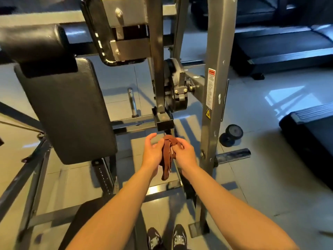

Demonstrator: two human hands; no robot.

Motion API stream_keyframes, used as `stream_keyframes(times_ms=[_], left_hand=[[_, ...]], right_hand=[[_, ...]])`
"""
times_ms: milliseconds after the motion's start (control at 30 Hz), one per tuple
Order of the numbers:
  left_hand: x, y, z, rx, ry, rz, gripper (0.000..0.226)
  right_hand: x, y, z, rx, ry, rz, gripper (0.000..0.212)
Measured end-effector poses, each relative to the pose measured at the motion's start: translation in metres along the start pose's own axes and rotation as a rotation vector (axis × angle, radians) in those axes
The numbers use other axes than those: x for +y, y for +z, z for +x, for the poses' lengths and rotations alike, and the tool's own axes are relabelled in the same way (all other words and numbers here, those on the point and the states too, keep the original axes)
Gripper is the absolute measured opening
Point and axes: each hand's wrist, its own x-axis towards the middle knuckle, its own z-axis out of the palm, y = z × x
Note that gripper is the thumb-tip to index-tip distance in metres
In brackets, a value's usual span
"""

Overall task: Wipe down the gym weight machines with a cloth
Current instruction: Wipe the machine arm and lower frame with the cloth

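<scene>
A brown cloth (166, 156) hangs bunched between my two hands at the centre of the view. My left hand (152, 153) has its fingers curled against the cloth's left side, thumb raised. My right hand (185, 153) pinches the cloth's top from the right. Both hands are held in front of the grey weight machine frame (217, 69), just below its pivot block (164, 121). The black padded backrest (66, 109) of the machine stands to the left of my hands.
A small black dumbbell (231, 135) lies on the tiled floor right of the grey upright. Treadmills (281, 49) stand at the back right, another (310, 134) at the right edge. My shoes (166, 238) show at the bottom. A metal peg (132, 101) stands behind the backrest.
</scene>
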Motion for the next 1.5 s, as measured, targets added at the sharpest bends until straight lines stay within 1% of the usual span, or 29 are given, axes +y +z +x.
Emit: stream_keyframes(times_ms=[100, 167, 267, 333, 367, 433, 500, 567, 667, 733, 767, 833, 933, 1000, 1033, 1100, 1167, 1200, 1233, 1267, 1333, 1400, 1500], left_hand=[[-0.040, 0.012, 0.014, -0.160, 0.003, 0.055, 0.023], [-0.072, 0.027, 0.024, -0.198, -0.037, 0.085, 0.025], [-0.135, 0.040, 0.044, -0.084, -0.054, 0.094, 0.014], [-0.179, 0.039, 0.057, -0.034, -0.054, 0.117, 0.014], [-0.196, 0.039, 0.061, -0.011, -0.045, 0.153, 0.016], [-0.227, 0.041, 0.063, 0.067, -0.017, 0.218, 0.022], [-0.255, 0.048, 0.062, 0.098, 0.003, 0.249, 0.030], [-0.278, 0.059, 0.057, 0.048, 0.037, 0.284, 0.032], [-0.302, 0.076, 0.051, -0.084, 0.059, 0.345, 0.033], [-0.319, 0.081, 0.053, -0.186, 0.122, 0.482, 0.032], [-0.326, 0.082, 0.057, -0.222, 0.148, 0.563, 0.032], [-0.337, 0.082, 0.070, -0.215, 0.122, 0.627, 0.037], [-0.341, 0.082, 0.107, -0.124, 0.033, 0.587, 0.039], [-0.343, 0.082, 0.130, -0.117, -0.010, 0.503, 0.039], [-0.343, 0.082, 0.136, -0.121, -0.005, 0.471, 0.038], [-0.343, 0.082, 0.128, -0.111, 0.018, 0.485, 0.037], [-0.342, 0.079, 0.101, -0.108, 0.093, 0.501, 0.033], [-0.341, 0.078, 0.085, -0.135, 0.135, 0.483, 0.031], [-0.341, 0.076, 0.070, -0.182, 0.157, 0.461, 0.032], [-0.341, 0.074, 0.060, -0.226, 0.171, 0.442, 0.034], [-0.342, 0.073, 0.059, -0.242, 0.161, 0.419, 0.034], [-0.344, 0.078, 0.080, -0.172, 0.108, 0.399, 0.031], [-0.345, 0.086, 0.127, -0.060, -0.018, 0.424, 0.037]], right_hand=[[0.039, -0.006, 0.022, -0.016, 0.098, 0.008, 0.026], [0.073, -0.010, 0.042, -0.031, 0.161, 0.007, 0.026], [0.121, -0.016, 0.059, -0.082, 0.159, -0.114, 0.027], [0.156, -0.023, 0.066, -0.168, 0.142, -0.205, 0.028], [0.171, -0.029, 0.068, -0.178, 0.132, -0.266, 0.028], [0.202, -0.041, 0.076, -0.153, 0.087, -0.385, 0.030], [0.216, -0.053, 0.082, -0.103, 0.100, -0.464, 0.035], [0.231, -0.057, 0.090, -0.092, 0.109, -0.478, 0.041], [0.259, -0.054, 0.104, -0.075, 0.067, -0.380, 0.045], [0.280, -0.057, 0.116, -0.103, 0.092, -0.335, 0.040], [0.287, -0.057, 0.121, -0.121, 0.084, -0.305, 0.035], [0.289, -0.055, 0.126, -0.115, 0.025, -0.308, 0.025], [0.292, -0.043, 0.133, -0.075, -0.071, -0.291, 0.028], [0.298, -0.035, 0.137, -0.069, -0.112, -0.260, 0.031], [0.304, -0.033, 0.137, -0.057, -0.096, -0.263, 0.035], [0.313, -0.032, 0.140, -0.056, -0.053, -0.290, 0.042], [0.316, -0.031, 0.139, -0.062, 0.049, -0.219, 0.036], [0.317, -0.032, 0.138, -0.051, 0.096, -0.219, 0.034], [0.316, -0.033, 0.135, -0.018, 0.091, -0.258, 0.037], [0.320, -0.033, 0.135, 0.000, 0.032, -0.309, 0.040], [0.325, -0.033, 0.137, 0.014, -0.008, -0.316, 0.041], [0.328, -0.031, 0.142, 0.047, 0.003, -0.296, 0.041], [0.329, -0.029, 0.145, 0.053, -0.061, -0.429, 0.028]])
